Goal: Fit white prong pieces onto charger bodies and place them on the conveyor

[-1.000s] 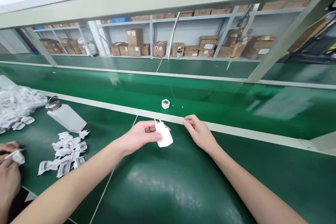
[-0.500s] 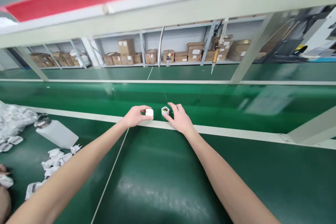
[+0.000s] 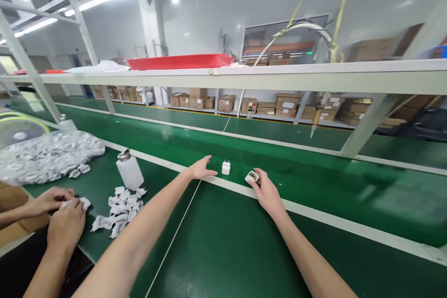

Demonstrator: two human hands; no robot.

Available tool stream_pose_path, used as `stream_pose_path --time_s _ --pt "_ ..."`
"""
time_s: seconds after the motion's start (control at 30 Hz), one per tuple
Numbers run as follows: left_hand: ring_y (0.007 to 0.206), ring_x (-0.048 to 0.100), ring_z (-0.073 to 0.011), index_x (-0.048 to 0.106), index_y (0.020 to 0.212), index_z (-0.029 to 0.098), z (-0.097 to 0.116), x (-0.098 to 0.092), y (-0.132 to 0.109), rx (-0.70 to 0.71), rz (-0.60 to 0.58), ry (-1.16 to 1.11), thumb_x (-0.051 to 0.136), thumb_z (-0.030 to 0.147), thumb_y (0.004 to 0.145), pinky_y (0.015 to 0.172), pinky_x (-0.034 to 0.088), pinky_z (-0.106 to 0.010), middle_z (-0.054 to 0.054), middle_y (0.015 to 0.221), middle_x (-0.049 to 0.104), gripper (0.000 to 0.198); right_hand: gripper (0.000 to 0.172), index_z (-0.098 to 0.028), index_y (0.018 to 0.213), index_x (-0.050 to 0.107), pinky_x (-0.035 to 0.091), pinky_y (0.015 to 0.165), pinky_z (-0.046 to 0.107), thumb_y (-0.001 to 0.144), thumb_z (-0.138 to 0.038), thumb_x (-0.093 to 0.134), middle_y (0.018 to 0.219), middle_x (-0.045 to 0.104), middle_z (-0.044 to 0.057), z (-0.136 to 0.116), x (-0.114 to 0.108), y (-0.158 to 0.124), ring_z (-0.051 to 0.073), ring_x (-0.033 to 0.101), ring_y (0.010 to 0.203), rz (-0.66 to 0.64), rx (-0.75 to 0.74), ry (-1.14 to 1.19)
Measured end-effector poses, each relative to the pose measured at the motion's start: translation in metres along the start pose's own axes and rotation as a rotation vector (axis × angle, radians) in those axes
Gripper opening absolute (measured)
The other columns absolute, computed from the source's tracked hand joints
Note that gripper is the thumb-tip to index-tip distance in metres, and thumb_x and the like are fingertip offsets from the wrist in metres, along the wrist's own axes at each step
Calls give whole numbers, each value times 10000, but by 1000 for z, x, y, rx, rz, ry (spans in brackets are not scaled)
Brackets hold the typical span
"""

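Note:
A white two-pin charger plug (image 3: 226, 167) stands upright on the green belt, its pins pointing up. Just left of it is my left hand (image 3: 203, 167), fingers and thumb spread, touching nothing I can see. My right hand (image 3: 267, 189) pinches a white charger housing (image 3: 252, 177) between thumb and fingers, to the right of the plug. The housing's end that faces me is open, with something dark and yellowish inside.
At left, a co-worker's hands (image 3: 66, 209) work on a white part beside a pile of white plug parts (image 3: 120, 208). A white bottle (image 3: 130, 171) and a large bag of parts (image 3: 49, 156) lie behind. A glue syringe (image 3: 316, 121) hangs at right; a shelf beam (image 3: 223, 79) crosses above.
My left hand has let go of the charger plug, which now stands on the belt. My right hand has closed on the housing. The view has tilted up and turned left.

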State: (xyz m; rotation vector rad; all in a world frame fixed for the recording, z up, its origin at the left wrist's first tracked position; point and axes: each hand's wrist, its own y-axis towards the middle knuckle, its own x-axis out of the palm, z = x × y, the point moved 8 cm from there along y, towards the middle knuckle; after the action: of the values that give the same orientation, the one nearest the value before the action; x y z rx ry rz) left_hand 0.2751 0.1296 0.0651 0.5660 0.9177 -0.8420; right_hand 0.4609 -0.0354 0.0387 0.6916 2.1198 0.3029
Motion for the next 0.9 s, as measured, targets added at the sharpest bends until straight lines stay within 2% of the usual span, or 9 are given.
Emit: stream_pose_path --time_s 0.1,0.2,0.27,0.37,0.47,0.57,0.7,0.8,0.9 --pt "1209 615 -272 577 1357 174 -34 -37 -55 -60 7 91 651 356 984 1020 539 -506 -123 1382 588 421 436 -244 1394 395 588 952 441 1030 -484 406 1298 689 138 -30 20 -52 282 702 1163 -103 11 157" --pt "1233 602 -278 598 1328 168 -75 -68 -121 -203 2 242 652 341 983 1054 511 -527 -120 1365 600 390 425 -301 1367 459 591 966 416 1014 -535 493 1294 710 84 -65 39 -103 272 697 1188 -299 20 254" --pt "1190 624 -266 615 1291 158 -95 -76 -159 -318 -20 347 648 339 986 1023 532 -509 -116 1316 624 356 431 -331 1348 509 594 950 447 985 -559 548 1310 703 63 -81 46 -120 294 702 1166 -409 21 215" --pt "1120 650 -243 626 1259 156 -106 -69 -194 -440 -64 481 645 342 988 965 566 -467 -106 1265 643 329 415 -341 1306 556 618 852 450 971 -587 553 1286 712 58 -90 49 -119 310 726 1085 -469 0 146" --pt "1117 649 -240 629 1250 156 -103 -56 -206 -509 -68 589 634 346 995 962 567 -464 -105 1264 641 318 448 -344 1309 553 627 815 454 955 -619 557 1296 706 70 -88 51 -112 327 717 1102 -468 -17 117" --pt "1091 657 -230 630 1243 156 -97 -45 -204 -524 -78 647 630 345 999 937 579 -444 -102 1247 647 309 525 -338 1365 500 607 917 501 945 -647 557 1335 680 81 -84 50 -111 335 668 1209 -436 -7 134" --pt "1046 668 -215 634 1226 153 -90 -33 -192 -475 -106 676 633 345 997 899 591 -414 -93 1208 659 298 533 -293 1357 492 537 1047 557 966 -654 525 1329 672 114 -78 46 -113 335 629 1268 -364 49 218" --pt "1047 659 -215 638 1205 155 -84 -31 -184 -444 -97 712 627 350 998 908 577 -417 -85 1190 658 284 525 -278 1347 497 510 1072 578 975 -648 519 1324 664 132 -78 45 -114 335 621 1272 -354 59 267" --pt "1121 620 -254 621 1222 152 -81 -37 -183 -463 -49 772 579 288 1008 960 526 -442 -119 1214 639 257 493 -282 1348 493 500 1081 577 992 -623 506 1325 652 128 -80 44 -117 318 612 1277 -352 57 294"
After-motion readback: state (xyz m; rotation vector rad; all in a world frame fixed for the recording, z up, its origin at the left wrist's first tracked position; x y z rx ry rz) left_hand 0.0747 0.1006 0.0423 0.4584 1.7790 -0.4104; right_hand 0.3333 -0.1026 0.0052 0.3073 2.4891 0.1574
